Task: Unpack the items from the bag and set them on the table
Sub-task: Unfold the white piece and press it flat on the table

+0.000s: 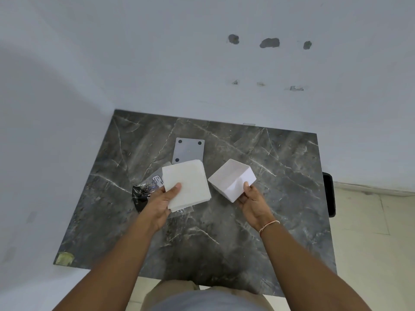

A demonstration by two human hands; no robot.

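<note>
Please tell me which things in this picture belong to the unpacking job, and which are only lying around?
Belong to the job:
- stack of white sheets, in the left hand
- white box, in the right hand
- plastic bag
- grey plate with holes
- marble table

Lying about:
- black object at the table's right edge

Both forearms extended; left hand, right hand gripping, thumbs uppermost

Two bare forearms without sleeves, thin orange-and-white thread bracelet around the right wrist, grey-blue shirt front at the bottom edge, beige trousers below
</note>
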